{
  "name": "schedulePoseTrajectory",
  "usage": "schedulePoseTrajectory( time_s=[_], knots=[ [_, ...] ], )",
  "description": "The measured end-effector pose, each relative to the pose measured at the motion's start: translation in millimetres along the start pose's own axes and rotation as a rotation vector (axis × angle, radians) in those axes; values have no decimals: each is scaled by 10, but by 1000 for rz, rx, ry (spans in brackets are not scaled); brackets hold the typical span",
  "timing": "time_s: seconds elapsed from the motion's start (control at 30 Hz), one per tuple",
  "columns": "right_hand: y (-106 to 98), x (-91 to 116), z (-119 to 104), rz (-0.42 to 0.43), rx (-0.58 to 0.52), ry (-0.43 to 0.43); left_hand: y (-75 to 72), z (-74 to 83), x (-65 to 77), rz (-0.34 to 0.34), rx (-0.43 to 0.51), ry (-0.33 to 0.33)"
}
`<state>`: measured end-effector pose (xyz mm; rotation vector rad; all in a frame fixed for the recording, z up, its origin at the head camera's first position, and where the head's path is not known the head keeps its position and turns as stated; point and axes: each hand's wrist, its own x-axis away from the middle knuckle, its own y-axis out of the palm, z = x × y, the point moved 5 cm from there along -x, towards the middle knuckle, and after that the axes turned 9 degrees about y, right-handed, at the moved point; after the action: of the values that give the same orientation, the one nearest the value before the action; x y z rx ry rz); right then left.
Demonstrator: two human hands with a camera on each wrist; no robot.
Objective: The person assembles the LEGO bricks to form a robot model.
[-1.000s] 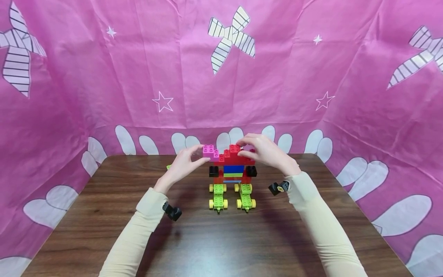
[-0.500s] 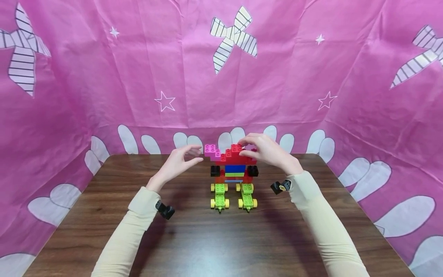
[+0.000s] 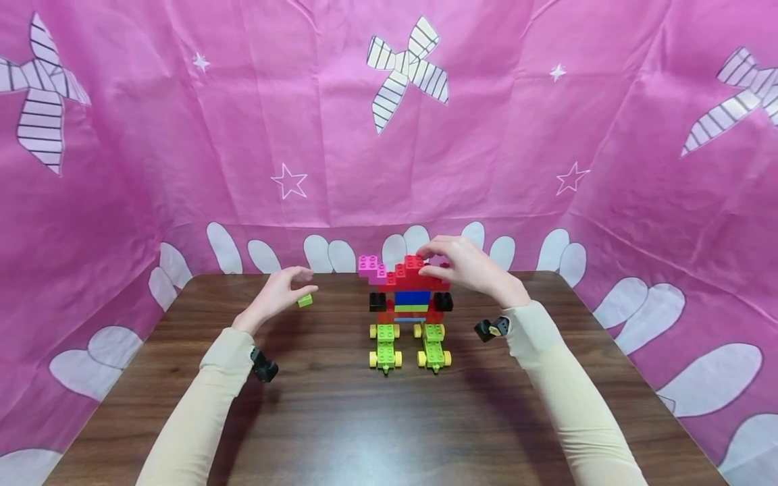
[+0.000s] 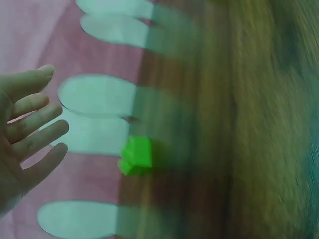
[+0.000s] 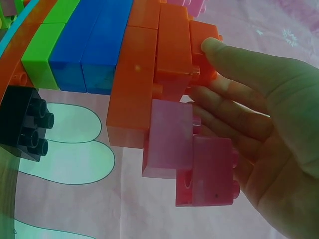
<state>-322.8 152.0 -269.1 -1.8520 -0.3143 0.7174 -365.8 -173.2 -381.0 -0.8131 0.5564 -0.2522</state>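
A toy figure of building blocks stands upright at mid-table, its red upper blocks point(image 3: 408, 271) above a blue block point(image 3: 412, 298) and lime wheeled bases point(image 3: 385, 352). My right hand point(image 3: 467, 264) pinches the topmost red block point(image 5: 203, 37) between thumb and fingers. Pink blocks point(image 5: 171, 134) sit in front of those fingers in the right wrist view. Over the far left of the table, my left hand point(image 3: 279, 291) holds nothing, its fingers spread apart in the left wrist view. Just beyond its fingertips lies a small lime-green block point(image 3: 305, 301).
Black blocks point(image 3: 377, 302) jut from both sides of the figure. Behind the far edge of the brown wooden table point(image 3: 340, 432) hangs a pink cloth point(image 3: 340, 135) with bows and stars, which also covers both sides.
My left hand has let go of the pink blocks at the figure's left and moved left toward the lime-green block. The right hand has stayed at the top red block.
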Motion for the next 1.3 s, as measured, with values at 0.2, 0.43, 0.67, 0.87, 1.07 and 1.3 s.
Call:
schedulePoseTrajectory(
  time_s=[0.2,0.43,0.67,0.87,1.07,1.3],
  knots=[
    [35,-17,-13,-1,7,-7,124,-309,48,-51,-140,-23],
    [56,-21,-40,-22,-6,9,245,-433,105,-150,-265,4],
    [50,-19,-42,-27,-2,16,313,-485,174,-211,-312,12],
    [24,-12,-19,-24,-8,16,311,-482,183,-215,-296,-15],
    [12,1,6,-21,-11,15,299,-488,198,-221,-287,-57],
    [14,3,17,-14,5,9,293,-540,218,-207,-344,-78]
  ],
)
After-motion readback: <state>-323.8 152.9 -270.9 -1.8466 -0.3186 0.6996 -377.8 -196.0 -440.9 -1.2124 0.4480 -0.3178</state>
